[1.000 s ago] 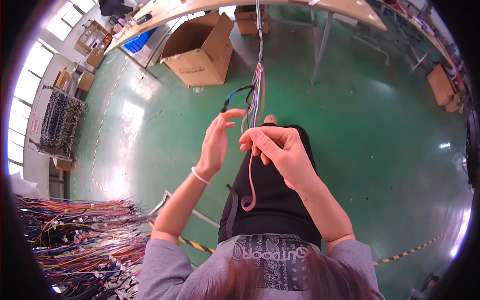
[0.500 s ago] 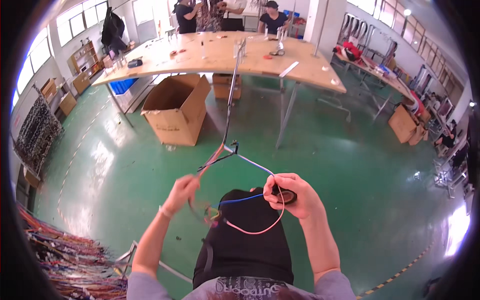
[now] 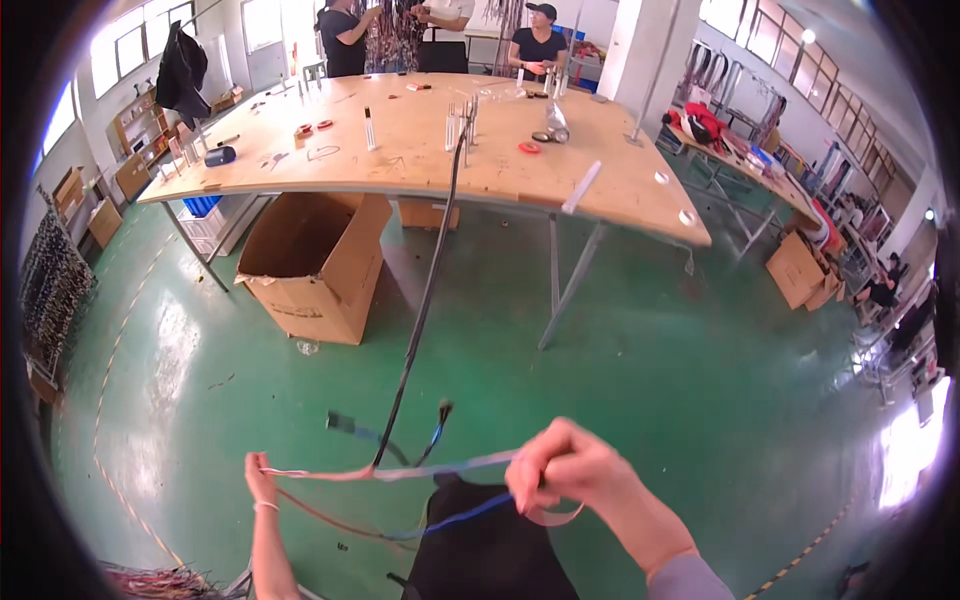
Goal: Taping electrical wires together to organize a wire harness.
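Observation:
A black-wrapped wire harness (image 3: 424,310) stretches from the uprights on the table toward me and splits into loose wires in front of my lap. My left hand (image 3: 262,482) is closed on the pinkish wires (image 3: 330,475) at the left, pulling them out sideways. Closed too, my right hand (image 3: 562,468) grips the blue and pale wires on the right; a curved pinkish loop shows below its fingers. Whether a black tape roll is still in that palm is hidden. Beside the split, two short branches end in dark connectors, a left one (image 3: 341,423) and a right one (image 3: 445,410).
The wooden table (image 3: 300,165) ahead carries upright posts, red tape rings (image 3: 530,148), a dark pouch (image 3: 220,156) and a white strip (image 3: 582,187). Under it stands an open cardboard box (image 3: 320,290). People (image 3: 540,45) are at its far side. Bundled wires (image 3: 150,582) lie lower left.
My hands have moved apart, the left one outward and down, drawing the wires wide. The split in the harness has come lower and nearer. The tape roll seen in my right hand is now out of sight.

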Demonstrator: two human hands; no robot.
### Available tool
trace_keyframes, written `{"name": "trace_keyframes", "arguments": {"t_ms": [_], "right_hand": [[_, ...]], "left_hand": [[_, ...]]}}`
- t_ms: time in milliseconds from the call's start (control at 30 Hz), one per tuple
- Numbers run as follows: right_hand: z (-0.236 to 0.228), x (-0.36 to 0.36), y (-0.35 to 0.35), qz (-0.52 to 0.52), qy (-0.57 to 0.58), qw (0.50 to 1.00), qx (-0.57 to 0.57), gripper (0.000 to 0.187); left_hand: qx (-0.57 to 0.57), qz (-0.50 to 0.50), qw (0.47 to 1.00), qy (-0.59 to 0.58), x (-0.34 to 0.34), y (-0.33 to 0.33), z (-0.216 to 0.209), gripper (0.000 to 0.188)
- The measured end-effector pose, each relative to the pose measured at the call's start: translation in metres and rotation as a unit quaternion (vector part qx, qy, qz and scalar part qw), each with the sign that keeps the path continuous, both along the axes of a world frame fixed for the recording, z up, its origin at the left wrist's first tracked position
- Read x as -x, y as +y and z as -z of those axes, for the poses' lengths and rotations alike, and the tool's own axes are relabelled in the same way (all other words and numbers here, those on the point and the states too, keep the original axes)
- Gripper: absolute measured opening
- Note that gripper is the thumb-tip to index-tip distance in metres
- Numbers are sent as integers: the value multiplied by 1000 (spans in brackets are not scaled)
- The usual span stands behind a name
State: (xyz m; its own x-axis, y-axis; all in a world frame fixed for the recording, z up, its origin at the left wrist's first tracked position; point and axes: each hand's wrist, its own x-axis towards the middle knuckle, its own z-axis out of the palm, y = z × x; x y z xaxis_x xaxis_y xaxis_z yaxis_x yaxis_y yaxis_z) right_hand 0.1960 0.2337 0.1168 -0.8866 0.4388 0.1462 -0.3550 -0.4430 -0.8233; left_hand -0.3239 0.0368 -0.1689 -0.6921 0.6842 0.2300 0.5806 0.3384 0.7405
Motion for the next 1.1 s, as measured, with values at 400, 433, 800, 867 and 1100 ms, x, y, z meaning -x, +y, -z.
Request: {"name": "trace_keyframes", "arguments": {"t_ms": [400,433,800,867,1100], "right_hand": [[-122,197,42,-111,-256,796,537,22],[-140,208,60,-85,-264,810,516,20],[-141,282,206,54,-280,854,435,14],[-127,297,225,26,-319,820,475,15],[-99,350,302,-90,-171,773,604,19]], "left_hand": [[-112,167,841,-502,-234,82,-275,27],[-119,166,795,-572,-238,82,-293,29],[18,48,883,-467,-114,96,-268,16],[-166,34,901,-398,-74,153,-307,13],[-226,70,936,-260,33,352,-456,24]]}}
